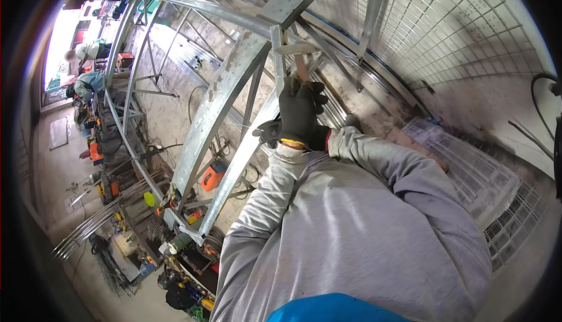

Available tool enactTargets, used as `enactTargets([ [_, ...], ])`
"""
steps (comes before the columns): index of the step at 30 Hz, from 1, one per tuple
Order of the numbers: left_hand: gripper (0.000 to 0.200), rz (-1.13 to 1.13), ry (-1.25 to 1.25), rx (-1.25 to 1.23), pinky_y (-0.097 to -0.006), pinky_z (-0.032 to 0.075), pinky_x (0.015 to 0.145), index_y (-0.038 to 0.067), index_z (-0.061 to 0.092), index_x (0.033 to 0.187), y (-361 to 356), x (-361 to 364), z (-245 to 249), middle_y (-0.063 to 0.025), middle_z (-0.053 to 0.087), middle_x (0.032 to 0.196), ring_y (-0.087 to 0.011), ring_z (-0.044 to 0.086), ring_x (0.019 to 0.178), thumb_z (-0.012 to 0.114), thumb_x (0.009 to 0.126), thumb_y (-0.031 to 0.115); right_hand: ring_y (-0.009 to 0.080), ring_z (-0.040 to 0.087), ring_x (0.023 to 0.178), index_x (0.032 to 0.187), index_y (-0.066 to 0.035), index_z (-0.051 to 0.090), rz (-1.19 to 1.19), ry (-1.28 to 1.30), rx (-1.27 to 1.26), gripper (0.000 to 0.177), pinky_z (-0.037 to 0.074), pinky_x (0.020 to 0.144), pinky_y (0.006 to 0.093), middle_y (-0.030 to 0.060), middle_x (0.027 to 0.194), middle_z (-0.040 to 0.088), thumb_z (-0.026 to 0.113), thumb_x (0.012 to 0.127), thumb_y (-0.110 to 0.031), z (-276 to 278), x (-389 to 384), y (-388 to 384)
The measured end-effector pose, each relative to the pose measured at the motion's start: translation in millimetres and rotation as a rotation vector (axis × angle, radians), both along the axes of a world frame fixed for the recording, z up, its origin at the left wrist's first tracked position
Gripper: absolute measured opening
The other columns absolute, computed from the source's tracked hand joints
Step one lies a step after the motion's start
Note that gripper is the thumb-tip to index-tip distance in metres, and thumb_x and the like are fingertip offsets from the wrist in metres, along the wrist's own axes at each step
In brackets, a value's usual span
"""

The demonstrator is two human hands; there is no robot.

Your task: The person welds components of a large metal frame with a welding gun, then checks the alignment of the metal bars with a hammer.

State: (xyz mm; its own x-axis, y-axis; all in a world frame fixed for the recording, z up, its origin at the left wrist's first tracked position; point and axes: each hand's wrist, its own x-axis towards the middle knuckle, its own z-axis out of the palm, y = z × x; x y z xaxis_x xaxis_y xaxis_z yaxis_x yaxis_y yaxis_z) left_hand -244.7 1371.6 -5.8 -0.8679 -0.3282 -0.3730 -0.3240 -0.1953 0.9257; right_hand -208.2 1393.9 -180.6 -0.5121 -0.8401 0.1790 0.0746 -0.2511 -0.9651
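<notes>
Both my hands wear black gloves and are close together over a galvanized steel frame (239, 173). My left hand (297, 108), with a yellow cuff band, has its fingers curled round the brown handle of a hammer-shaped tool (295, 48). The tool's pale, wide head is over an upright steel post (277, 59) near the frame's top corner. My right hand (320, 139), with a red cuff, is mostly hidden behind the left wrist. Black glove fingers show left of the wrist, over the frame's long member; I cannot tell what the right hand grips.
Welded wire mesh (462, 23) leans on the wall at right, above bundled clear-wrapped stock (468, 164). An orange container (213, 174) stands on the floor inside the frame. Tools and cables crowd the lower left. Two people (91, 82) bend down near the bright doorway.
</notes>
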Motion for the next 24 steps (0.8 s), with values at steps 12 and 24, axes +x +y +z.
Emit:
enactTargets([
  [12,0.018,-0.083,-0.048,-0.033,-0.0286,0.050,0.051,0.003,0.057,0.116,-2.8,5.0,2.8,-0.0114,0.072,0.094,-0.0151,0.066,0.065,0.051,0.101,0.011,0.0184,0.055,0.124,0.139,-0.011,0.058,0.012,0.022,0.017,0.030,0.044,0.109,0.0348,0.0086,0.132,0.061,0.051,0.112,-0.022,2.2,2.0,3.1],
  [24,0.023,-0.028,-0.110,0.019,-0.0305,0.051,0.050,-0.002,0.060,0.117,-8.5,15.8,14.9,-0.0141,0.072,0.094,-0.0181,0.066,0.063,0.052,0.099,0.011,0.0187,0.053,0.129,0.141,-0.011,0.056,0.027,0.034,0.023,0.032,0.042,0.112,0.0352,0.0092,0.137,0.059,0.049,0.112,-0.022,0.3,3.2,4.0],
])
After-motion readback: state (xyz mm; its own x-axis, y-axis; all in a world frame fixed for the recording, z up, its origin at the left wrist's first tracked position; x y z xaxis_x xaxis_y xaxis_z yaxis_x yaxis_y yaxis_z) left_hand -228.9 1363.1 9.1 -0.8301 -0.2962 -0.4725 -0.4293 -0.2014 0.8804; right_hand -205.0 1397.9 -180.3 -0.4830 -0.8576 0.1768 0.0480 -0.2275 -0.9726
